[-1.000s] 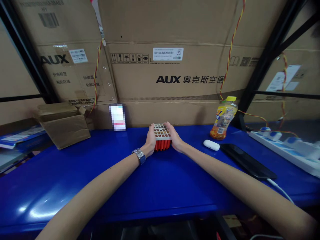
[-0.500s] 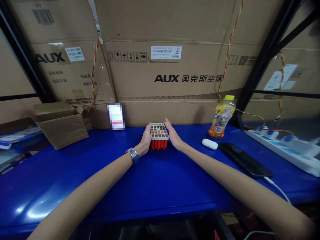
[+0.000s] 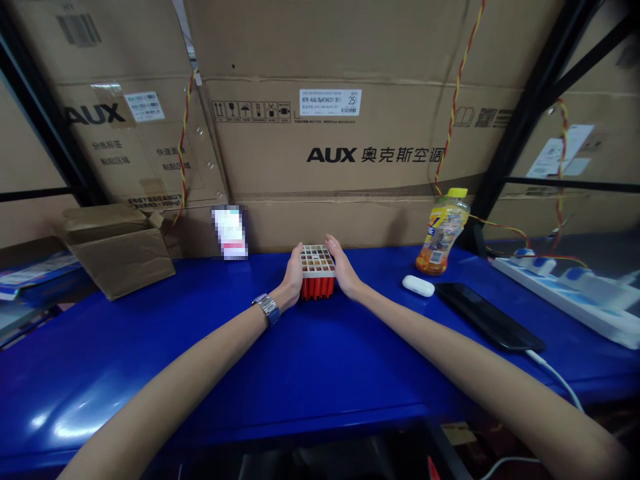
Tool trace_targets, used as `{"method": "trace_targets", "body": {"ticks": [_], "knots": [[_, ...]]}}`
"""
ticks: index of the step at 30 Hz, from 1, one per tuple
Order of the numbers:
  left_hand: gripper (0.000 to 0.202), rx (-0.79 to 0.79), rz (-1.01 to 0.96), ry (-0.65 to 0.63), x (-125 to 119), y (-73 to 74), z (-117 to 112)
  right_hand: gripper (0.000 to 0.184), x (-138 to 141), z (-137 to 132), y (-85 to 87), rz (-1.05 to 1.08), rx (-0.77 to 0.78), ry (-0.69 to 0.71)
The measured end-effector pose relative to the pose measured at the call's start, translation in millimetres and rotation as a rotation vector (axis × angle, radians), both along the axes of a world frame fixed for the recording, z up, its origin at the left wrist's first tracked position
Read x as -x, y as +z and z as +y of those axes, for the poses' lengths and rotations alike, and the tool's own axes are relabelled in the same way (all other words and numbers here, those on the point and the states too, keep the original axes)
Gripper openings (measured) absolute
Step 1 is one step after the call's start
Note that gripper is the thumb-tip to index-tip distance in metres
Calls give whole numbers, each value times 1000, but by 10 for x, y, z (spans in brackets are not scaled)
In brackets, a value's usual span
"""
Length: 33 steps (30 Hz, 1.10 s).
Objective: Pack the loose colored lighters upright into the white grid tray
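Note:
A small block with a white grid top [image 3: 317,261] and red upright columns [image 3: 317,288] below stands on the blue tabletop [image 3: 300,373]. Golden and brown spots show through some of the grid's holes. My left hand [image 3: 291,277], with a metal-band watch [image 3: 267,309] at its wrist, lies along the block's left side. Against the right side rests my right hand [image 3: 345,269], its fingers stretched toward the back. Between them the two palms hold the block; the fingertips at the far side are partly hidden.
Behind stand large cardboard boxes [image 3: 270,160]. To the left are an open carton [image 3: 120,257] and a propped phone [image 3: 231,233]. On the right sit a drink bottle [image 3: 443,233], a white earbud case [image 3: 419,286], a black phone [image 3: 487,316] and a power strip [image 3: 560,293].
My right hand has come in against the block, closing the small gap at its right side. The block's grid top appears slightly turned. The whole view has shifted a little.

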<state>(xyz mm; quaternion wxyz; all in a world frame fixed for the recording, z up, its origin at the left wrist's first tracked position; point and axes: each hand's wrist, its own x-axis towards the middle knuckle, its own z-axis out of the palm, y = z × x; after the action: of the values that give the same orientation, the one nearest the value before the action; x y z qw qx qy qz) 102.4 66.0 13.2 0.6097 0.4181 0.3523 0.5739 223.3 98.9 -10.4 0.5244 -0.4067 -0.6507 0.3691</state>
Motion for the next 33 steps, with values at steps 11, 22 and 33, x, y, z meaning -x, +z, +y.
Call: {"method": "trace_targets", "body": {"ticks": [11, 22, 33], "knots": [[40, -37, -30, -5, -9, 46, 22, 63, -5, 35, 41, -45, -67, -9], [38, -26, -49, -3, -9, 83, 13, 66, -11, 29, 73, -42, -74, -1], [42, 27, -68, -4, -20, 73, 30, 67, 36, 77, 53, 10, -93, -18]]}}
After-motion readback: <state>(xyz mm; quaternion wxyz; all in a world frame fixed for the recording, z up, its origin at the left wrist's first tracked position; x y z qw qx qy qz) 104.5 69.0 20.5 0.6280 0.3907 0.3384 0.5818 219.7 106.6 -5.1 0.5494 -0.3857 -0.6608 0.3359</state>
